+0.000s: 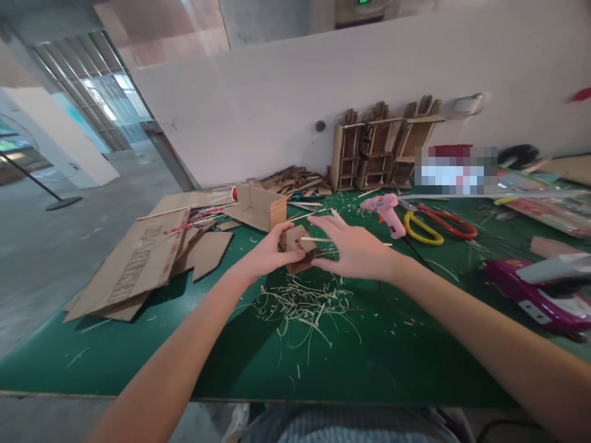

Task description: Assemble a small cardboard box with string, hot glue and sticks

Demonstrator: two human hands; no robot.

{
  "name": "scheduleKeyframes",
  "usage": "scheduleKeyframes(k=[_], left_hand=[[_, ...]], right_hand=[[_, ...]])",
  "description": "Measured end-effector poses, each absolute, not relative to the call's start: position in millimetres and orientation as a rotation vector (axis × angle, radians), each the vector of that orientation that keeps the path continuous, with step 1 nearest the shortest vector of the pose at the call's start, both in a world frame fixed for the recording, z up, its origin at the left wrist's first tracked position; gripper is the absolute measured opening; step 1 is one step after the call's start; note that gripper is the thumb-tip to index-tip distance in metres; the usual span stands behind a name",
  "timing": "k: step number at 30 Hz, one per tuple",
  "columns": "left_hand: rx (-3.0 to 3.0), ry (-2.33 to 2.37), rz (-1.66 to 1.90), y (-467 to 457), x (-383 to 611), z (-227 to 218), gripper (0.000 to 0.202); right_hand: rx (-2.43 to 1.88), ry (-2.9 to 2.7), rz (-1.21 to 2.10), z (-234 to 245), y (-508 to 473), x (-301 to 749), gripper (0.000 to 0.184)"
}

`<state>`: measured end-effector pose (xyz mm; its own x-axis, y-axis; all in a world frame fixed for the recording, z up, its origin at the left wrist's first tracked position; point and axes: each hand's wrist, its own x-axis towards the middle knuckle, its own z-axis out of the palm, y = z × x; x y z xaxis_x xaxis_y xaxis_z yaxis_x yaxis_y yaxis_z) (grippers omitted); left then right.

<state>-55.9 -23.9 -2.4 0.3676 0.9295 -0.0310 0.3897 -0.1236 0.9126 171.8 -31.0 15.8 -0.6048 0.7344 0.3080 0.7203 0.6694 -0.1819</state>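
My left hand [272, 251] grips a small cardboard box [292, 237], its thumb pressed on the near face and its fingers behind. A thin wooden stick [316, 239] juts rightward from a small reddish spot on that face. My right hand [353, 246] is beside the box with thumb and fingers spread apart around the stick; whether it touches the stick I cannot tell. Just below both hands lies a tangle of pale wood shavings [307, 304] on the green tabletop [369, 369].
Cardboard sheets [133, 258] and a folded cardboard piece [256, 206] lie to the left. At right are a pink glue gun [390, 212], yellow- and red-handled tools [446, 221] and a purple device [540, 295]. Cardboard structures [381, 151] lean against the wall.
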Motion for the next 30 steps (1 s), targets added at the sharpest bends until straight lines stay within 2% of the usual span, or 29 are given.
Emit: scheduleKeyframes(k=[8,13,19,25,30], left_hand=[[1.776,1.042,0.698,-23.0,-55.6,-3.6,0.077],[1.874,1.006,0.691,-25.1,-56.4,-0.4,0.079],[1.891,0.956,0.658,-25.2,-57.5,-0.2,0.091],[1.825,0.971,0.791,-21.7,-57.4,-10.3,0.105],[1.72,0.899,0.821,-22.1,-54.5,-11.6,0.102]], right_hand=[[-1.065,-2.498,0.321,3.4,-18.8,167.9,0.084],[-0.983,-2.442,0.454,0.5,-18.9,166.6,0.08],[-0.978,-2.418,0.388,-2.4,-21.1,168.3,0.084],[-1.012,-2.349,0.25,-7.3,-20.4,169.7,0.081],[-1.019,-2.275,0.218,-6.9,-23.6,171.8,0.077]])
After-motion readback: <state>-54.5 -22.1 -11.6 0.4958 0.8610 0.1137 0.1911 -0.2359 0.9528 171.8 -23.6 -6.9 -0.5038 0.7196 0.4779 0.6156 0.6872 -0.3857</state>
